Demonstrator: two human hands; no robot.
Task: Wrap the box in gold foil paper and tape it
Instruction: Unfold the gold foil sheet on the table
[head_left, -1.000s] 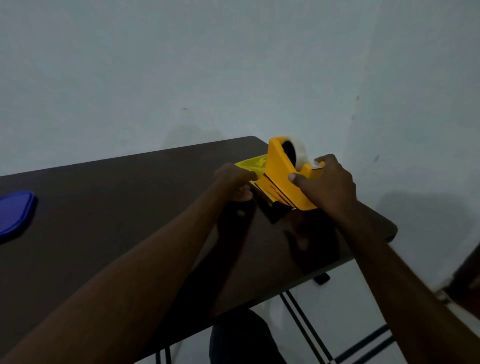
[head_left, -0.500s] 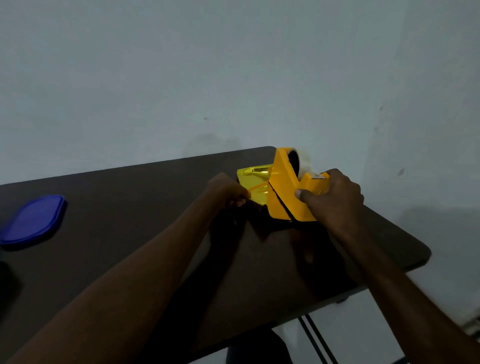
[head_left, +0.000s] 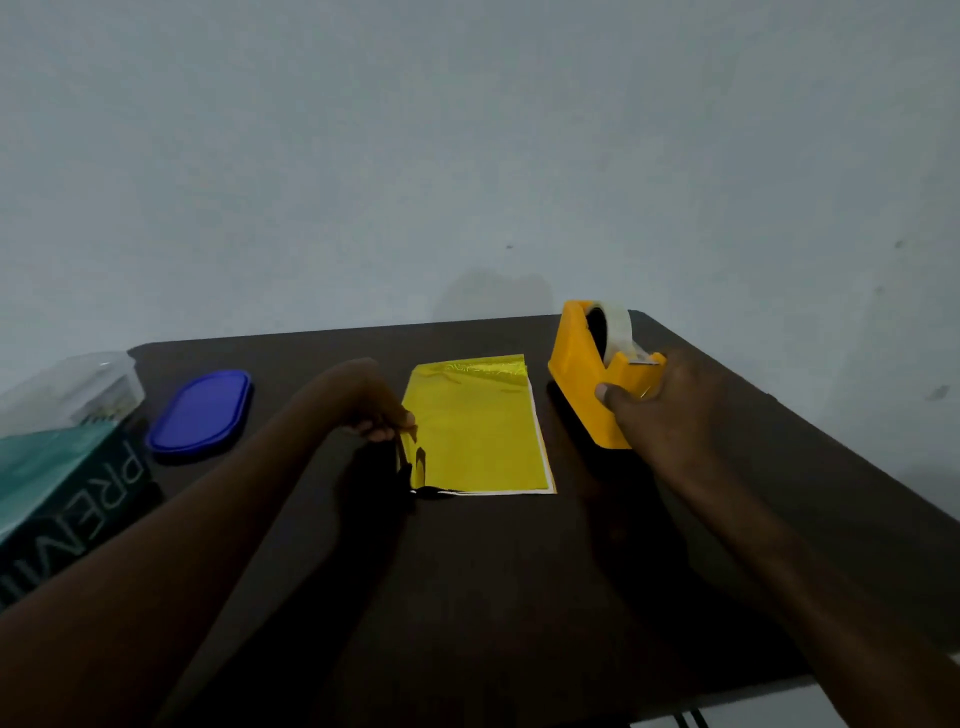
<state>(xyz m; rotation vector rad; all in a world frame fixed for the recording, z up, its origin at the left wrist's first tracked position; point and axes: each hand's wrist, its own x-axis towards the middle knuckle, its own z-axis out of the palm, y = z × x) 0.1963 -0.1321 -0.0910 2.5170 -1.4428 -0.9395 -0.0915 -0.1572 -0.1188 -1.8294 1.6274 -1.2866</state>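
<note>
A sheet of gold foil paper (head_left: 475, 434) lies flat on the dark table (head_left: 519, 597), its white underside showing along the right and near edges. My left hand (head_left: 371, 408) pinches the sheet's left edge, which is lifted a little. To the right of the sheet stands a yellow tape dispenser (head_left: 592, 379) with a clear tape roll (head_left: 615, 330). My right hand (head_left: 660, 410) grips the dispenser's near end. At the far left lies a teal and dark box (head_left: 62, 499) printed with large white letters.
A blue oval lid (head_left: 200, 410) lies left of my left hand. A clear plastic container (head_left: 72, 389) sits behind the box at the table's far left. The wall rises right behind the table. The table's right edge runs close past the dispenser.
The dispenser has come off the foil and now stands to its right, still in my right hand. The foil now lies flat. The view has swung left, bringing the box and container into sight.
</note>
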